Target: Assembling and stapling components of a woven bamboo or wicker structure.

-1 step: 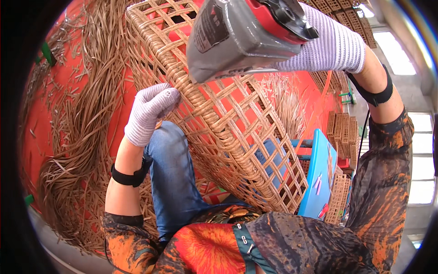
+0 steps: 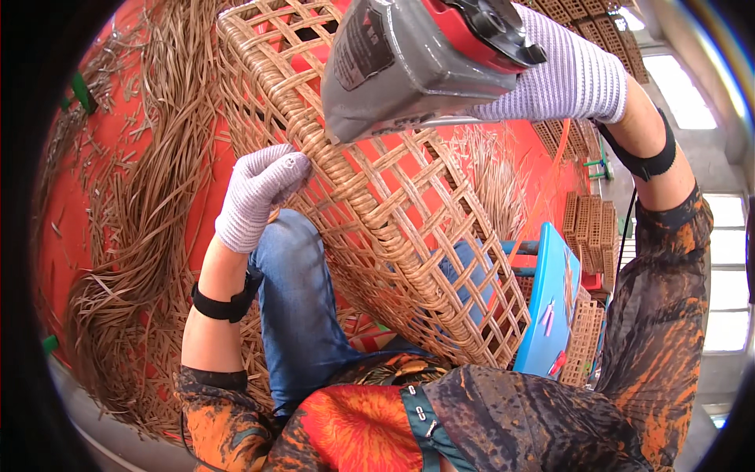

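A tall woven rattan basket point(image 2: 409, 212), with an open lattice and a thick wrapped rim, leans slantwise between my legs. My left hand point(image 2: 263, 193), in a pale knitted glove, is closed beside the rim. Its thumb and forefinger meet there, and what lies between them is hidden. Above the lattice my gloved right hand point(image 2: 562, 75) grips a bulky grey-cased thing point(image 2: 401, 71) with a red band and black fittings. Its lower corner is in front of the basket's rim; whether they touch I cannot tell. The far side of this grip is out of sight.
Long brown strips point(image 2: 165, 157) lie in a heap on the red floor point(image 2: 59, 259) at left. A blue stool point(image 2: 546, 303) with small items on it stands at right. Woven panels point(image 2: 590, 236) are stacked behind it. My jeans-clad knee point(image 2: 291, 244) is beside the basket.
The grey-cased thing and my right hand have shifted very slightly upward. My left hand and the basket are where they were.
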The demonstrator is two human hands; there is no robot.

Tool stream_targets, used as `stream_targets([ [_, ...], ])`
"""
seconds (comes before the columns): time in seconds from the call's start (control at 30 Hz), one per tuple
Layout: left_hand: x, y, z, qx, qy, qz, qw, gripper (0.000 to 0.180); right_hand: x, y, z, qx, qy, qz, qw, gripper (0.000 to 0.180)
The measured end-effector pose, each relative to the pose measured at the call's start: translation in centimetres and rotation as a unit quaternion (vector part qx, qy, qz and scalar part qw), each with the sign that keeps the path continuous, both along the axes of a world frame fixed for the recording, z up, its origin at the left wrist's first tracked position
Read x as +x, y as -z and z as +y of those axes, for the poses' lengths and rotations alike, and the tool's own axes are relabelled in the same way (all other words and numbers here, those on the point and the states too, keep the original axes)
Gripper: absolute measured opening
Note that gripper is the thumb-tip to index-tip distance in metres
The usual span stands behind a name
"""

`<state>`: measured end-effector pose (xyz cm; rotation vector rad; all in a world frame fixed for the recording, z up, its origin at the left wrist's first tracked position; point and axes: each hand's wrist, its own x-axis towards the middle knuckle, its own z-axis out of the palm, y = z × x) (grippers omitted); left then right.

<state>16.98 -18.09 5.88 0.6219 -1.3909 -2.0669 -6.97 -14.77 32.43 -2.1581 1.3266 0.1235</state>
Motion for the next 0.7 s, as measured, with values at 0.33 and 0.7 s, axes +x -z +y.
stream_targets([
  [0.33,0.2,0.3,0.1,-0.020,-0.006,-0.002,1.000,0.031,4.0,-0.9,1.9,0.022,0.152,0.110,0.982,0.043],
  [0.7,0.4,-0.4,1.1,-0.021,-0.056,-0.013,0.998,0.028,-9.8,0.3,24.8,-0.080,0.589,-0.102,0.798,0.037],
])
